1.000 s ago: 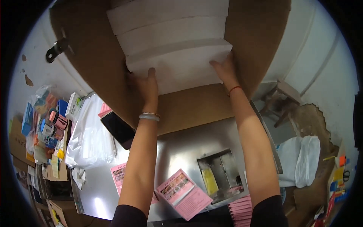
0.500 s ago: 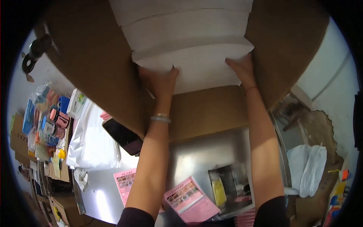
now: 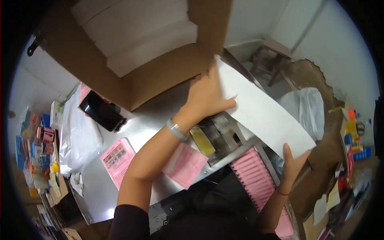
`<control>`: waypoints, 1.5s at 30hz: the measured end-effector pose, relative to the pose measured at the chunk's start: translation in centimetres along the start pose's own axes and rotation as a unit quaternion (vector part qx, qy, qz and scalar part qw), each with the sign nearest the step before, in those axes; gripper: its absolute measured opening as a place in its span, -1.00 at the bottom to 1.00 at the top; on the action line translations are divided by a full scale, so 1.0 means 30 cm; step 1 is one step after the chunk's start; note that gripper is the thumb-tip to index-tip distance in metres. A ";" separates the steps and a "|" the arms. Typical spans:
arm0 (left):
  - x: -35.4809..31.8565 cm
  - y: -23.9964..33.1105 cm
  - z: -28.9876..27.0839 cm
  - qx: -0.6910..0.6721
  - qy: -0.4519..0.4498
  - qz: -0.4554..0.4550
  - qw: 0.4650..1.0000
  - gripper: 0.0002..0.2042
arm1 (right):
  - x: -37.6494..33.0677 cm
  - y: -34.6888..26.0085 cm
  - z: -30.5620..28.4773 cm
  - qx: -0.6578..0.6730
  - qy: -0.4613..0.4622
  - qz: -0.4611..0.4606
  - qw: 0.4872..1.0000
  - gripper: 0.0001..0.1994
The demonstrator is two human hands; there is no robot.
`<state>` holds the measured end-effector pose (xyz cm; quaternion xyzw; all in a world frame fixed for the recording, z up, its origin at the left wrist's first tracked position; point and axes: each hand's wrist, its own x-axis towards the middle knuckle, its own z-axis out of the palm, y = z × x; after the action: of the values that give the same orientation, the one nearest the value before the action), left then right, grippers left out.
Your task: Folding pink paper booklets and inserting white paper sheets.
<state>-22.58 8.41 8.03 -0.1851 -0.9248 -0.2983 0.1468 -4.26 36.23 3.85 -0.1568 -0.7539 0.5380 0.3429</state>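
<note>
Head view, looking down: nearest to us, our right hand (image 3: 294, 162) cups the low end of a long white sheet (image 3: 262, 114), fingers up behind its edge and thumb at the corner. Just below it a pink ribbed stack (image 3: 256, 180) hangs at the edge of the metal table (image 3: 140, 128), and loose pink leaflets (image 3: 186, 164) lie by our left forearm. Farther out, our left hand (image 3: 208, 96) lies spread and flat on the upper part of the sheet, pressing it down where it leaves the open cardboard box (image 3: 160, 80). The sheet spans the gap between our hands, slanting from the box mouth down to the right, clear of the table over most of its length.

We judge the grip as the weak point. The left palm only presses and does not clamp, so the sheet could slide out and drop onto the small metal tray (image 3: 216, 136) beneath it. Held only at its two ends, it may sag or crease in the middle. Its upper end sits close to the box flap (image 3: 210, 24), which could catch it and tear a corner. More white sheets (image 3: 140, 36) rest stacked deep in the box, and dragging this one could pull them askew. A black phone-like thing (image 3: 102, 112) lies on a white plastic bag (image 3: 78, 136) by the box, near enough to be knocked if the box shifts.
</note>
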 end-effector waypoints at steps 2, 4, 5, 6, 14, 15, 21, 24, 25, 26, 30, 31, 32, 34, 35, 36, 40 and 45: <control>0.014 0.013 0.077 0.029 -0.072 0.012 0.997 -0.02 | 0.022 0.071 -0.084 0.012 -0.065 0.083 0.994 -0.23; 0.028 -0.007 0.081 0.027 -0.118 -0.016 0.992 -0.01 | 0.042 0.148 -0.127 0.083 -0.158 0.183 0.967 -0.39; 0.014 -0.037 0.089 -0.010 -0.084 0.018 0.996 -0.03 | 0.050 0.152 -0.140 0.101 -0.148 0.175 0.968 -0.41; -0.014 -0.070 0.093 -0.083 -0.056 0.045 0.994 -0.12 | 0.047 0.154 -0.141 0.121 -0.143 0.169 0.968 -0.42; -0.100 -0.117 0.214 -0.121 0.058 0.086 0.987 -0.23 | -0.049 0.166 -0.033 0.097 0.015 0.090 0.991 -0.29; -0.107 -0.126 0.200 -0.067 0.078 0.098 0.990 -0.24 | -0.053 0.168 -0.026 0.108 0.048 0.080 0.990 -0.27; 0.037 -0.136 0.072 -0.494 0.025 -0.358 0.792 -0.35 | -0.059 0.126 0.010 0.149 0.045 0.084 0.984 -0.31; -0.036 -0.105 0.186 -0.228 0.268 -0.263 0.898 -0.36 | -0.055 0.164 0.021 0.141 0.050 0.077 0.986 -0.32; -0.099 -0.035 0.225 -0.328 0.219 -0.193 0.898 -0.34 | -0.055 0.174 0.009 0.132 0.057 0.080 0.986 -0.32; -0.169 0.062 0.236 -0.222 0.108 -0.088 0.965 -0.29 | -0.054 0.177 0.001 0.115 0.068 0.069 0.989 -0.33; -0.207 0.100 0.307 -0.080 0.058 0.101 0.990 -0.25 | -0.061 0.134 0.038 0.132 0.079 0.058 0.986 -0.35; -0.203 0.102 0.312 -0.113 0.047 0.069 0.990 -0.26 | -0.056 0.154 0.030 0.126 0.086 0.057 0.987 -0.35; -0.200 0.092 0.290 -0.144 0.034 0.039 0.988 -0.27 | -0.062 0.179 0.028 0.093 0.080 0.047 0.991 -0.32; -0.179 0.072 0.228 -0.134 0.048 -0.020 0.990 -0.30 | -0.071 0.200 0.026 0.058 0.082 0.040 0.994 -0.29; -0.135 0.058 0.174 -0.335 -0.034 -0.159 0.928 -0.30 | -0.073 0.201 0.028 0.051 0.084 0.036 0.994 -0.29; -0.088 0.049 0.140 -0.509 -0.111 -0.291 0.802 -0.29 | -0.076 0.199 0.034 0.046 0.083 0.032 0.995 -0.28; -0.102 0.040 0.314 -0.297 0.159 -0.335 0.880 -0.40 | -0.076 0.156 0.058 0.024 0.113 0.025 0.993 -0.30; -0.299 0.390 0.343 -0.126 0.024 0.090 0.988 -0.19 | -0.111 0.111 0.084 -0.061 0.112 -0.048 0.991 -0.36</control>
<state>-11.23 21.16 2.41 -0.2779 -0.8555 -0.4023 0.1704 -4.04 33.66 -0.83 -0.2002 -0.7492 0.4528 0.4400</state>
